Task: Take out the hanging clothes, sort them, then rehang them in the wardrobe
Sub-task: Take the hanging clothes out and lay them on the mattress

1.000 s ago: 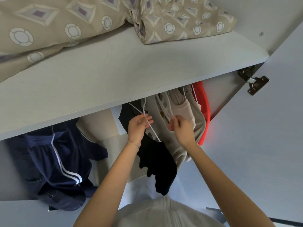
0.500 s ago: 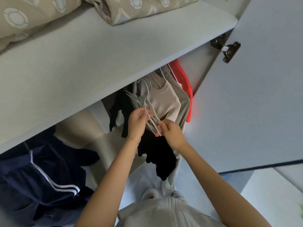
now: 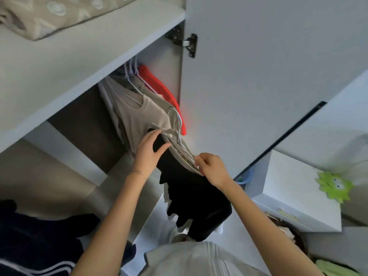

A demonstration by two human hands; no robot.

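Way up and left of the right grip (image 3: 211, 170), there's beige patterned bedding (image 3: 59, 14) lying on the shelf (image 3: 79, 62). Out to the right of the grip, a white cabinet (image 3: 294, 196), a brass handle (image 3: 287, 215) on its front face, and a green spiky figure (image 3: 334, 186) at its far edge. Below that, a dark basket (image 3: 298, 239), contents blurred.

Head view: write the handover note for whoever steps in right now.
Left hand: grips the top of the black garment, just in front of the open wardrobe.
Right hand: pinches the edge of the grey garment lying against the black one.
Hanging inside: beige top, red garment, more behind them.
Navy striped garment shows lower left.
Done: the black and grey pieces are drawn forward of the rest; I cannot tell whether they are off the rail.
Left: take out the others, sort, rehang.
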